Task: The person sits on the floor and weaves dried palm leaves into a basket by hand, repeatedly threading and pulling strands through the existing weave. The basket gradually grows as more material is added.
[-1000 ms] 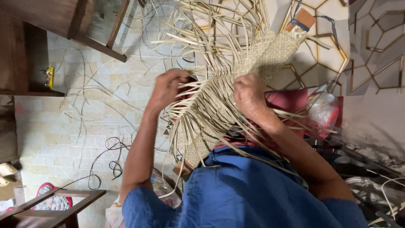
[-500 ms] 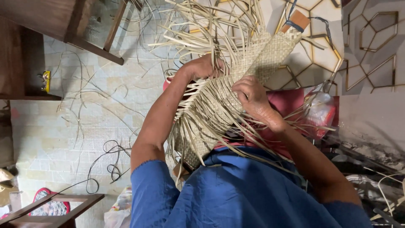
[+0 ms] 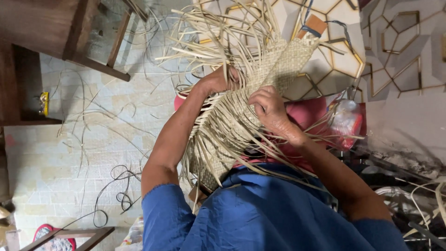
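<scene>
A person in a blue shirt (image 3: 274, 218) works a half-woven straw mat (image 3: 260, 93) held over the lap, seen from above. At the far left, dark wooden furniture (image 3: 42, 28) stands at the 10 o'clock corner, with a small yellow object (image 3: 44, 103) on a shelf beneath it. Stray straw strips (image 3: 93, 121) and a black cable (image 3: 114, 190) lie across the pale tiled floor (image 3: 46, 162); a wooden frame (image 3: 74, 237) shows at 7 o'clock.

Moving right, the left hand (image 3: 217, 80) is closed around a bunch of loose strips at the mat's near edge, at about 12 o'clock from the blue shirt. The mat runs diagonally from the lap up toward 1 o'clock, its woven part tight and pale, its unwoven strips fanning out toward 11 o'clock and trailing down toward the lap. Just right of centre, the right hand (image 3: 269, 109) presses on the mat, fingers curled and pinching strips against the weave. The two hands sit close together on the mat, on opposite sides of it.

Beneath the mat lies a red cloth (image 3: 316, 118), and beside it at 3 o'clock a crumpled clear plastic bag (image 3: 346, 121). A wall panel with gold geometric lines (image 3: 399, 42) fills the upper right.
</scene>
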